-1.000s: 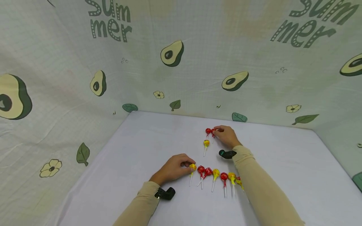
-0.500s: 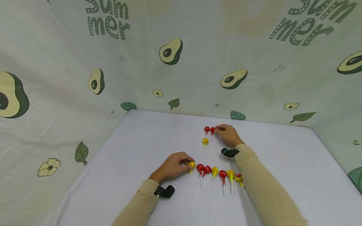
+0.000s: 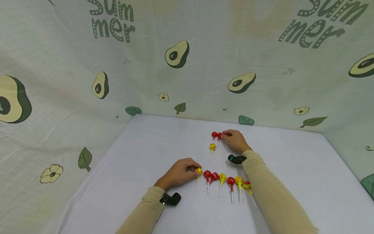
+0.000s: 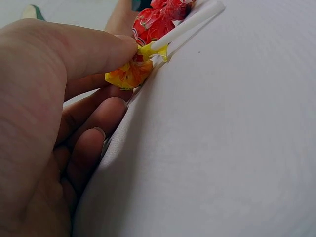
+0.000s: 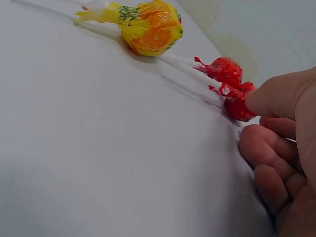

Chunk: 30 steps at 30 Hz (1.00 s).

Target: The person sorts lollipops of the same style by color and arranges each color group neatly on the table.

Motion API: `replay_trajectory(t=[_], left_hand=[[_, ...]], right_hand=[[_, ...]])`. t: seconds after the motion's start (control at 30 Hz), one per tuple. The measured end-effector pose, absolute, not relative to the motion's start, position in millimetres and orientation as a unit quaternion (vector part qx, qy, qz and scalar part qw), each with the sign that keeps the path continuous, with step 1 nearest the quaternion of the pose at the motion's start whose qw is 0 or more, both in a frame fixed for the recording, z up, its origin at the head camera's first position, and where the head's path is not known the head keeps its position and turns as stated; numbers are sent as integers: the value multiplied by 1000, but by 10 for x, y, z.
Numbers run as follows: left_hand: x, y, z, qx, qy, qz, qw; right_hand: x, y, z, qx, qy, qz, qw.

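My left hand (image 3: 179,173) pinches a yellow lollipop (image 3: 199,171) between thumb and fingers, at the left end of a row of lollipops. In the left wrist view, the thumb lies across the yellow wrapper (image 4: 129,74), and the white stick points away over the table. Farther back, my right hand (image 3: 234,140) holds a red lollipop (image 3: 219,135) by its head; the right wrist view shows the thumb on the red wrapper (image 5: 238,109), other fingers curled below. Left of it lies another red lollipop (image 3: 214,134), with a yellow lollipop (image 3: 212,147) just nearer.
The near row runs right from my left hand: red lollipops (image 3: 207,175) with crossing sticks, then yellow (image 3: 222,178), red (image 3: 230,181) and more yellow ones (image 3: 239,181). My right sleeve (image 3: 271,191) passes beside its right end. A patterned cloth (image 3: 204,81) hangs behind the white table (image 3: 157,139).
The red lollipop at my right hand has turned, its stick swinging left, and more of its head shows as the hand has shifted slightly right. My left hand keeps its place.
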<state>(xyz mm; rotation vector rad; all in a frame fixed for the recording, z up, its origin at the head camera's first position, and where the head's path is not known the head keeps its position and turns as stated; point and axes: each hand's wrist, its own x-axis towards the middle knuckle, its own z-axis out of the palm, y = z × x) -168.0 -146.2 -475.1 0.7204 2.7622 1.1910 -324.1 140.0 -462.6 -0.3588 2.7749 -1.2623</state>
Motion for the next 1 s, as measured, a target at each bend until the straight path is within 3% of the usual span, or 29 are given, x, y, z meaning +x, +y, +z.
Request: replay_trajectory(t=[0.57,1.0], left_hand=[[-1714,-1456,-4757,235,893,384,13],[-1714,-1462,-4757,222,884,411,25]], right_hand=[[-3018,1785,-4494,-102,841,-516,127],[-2624,1901,-4528,-107,839,-517,127]])
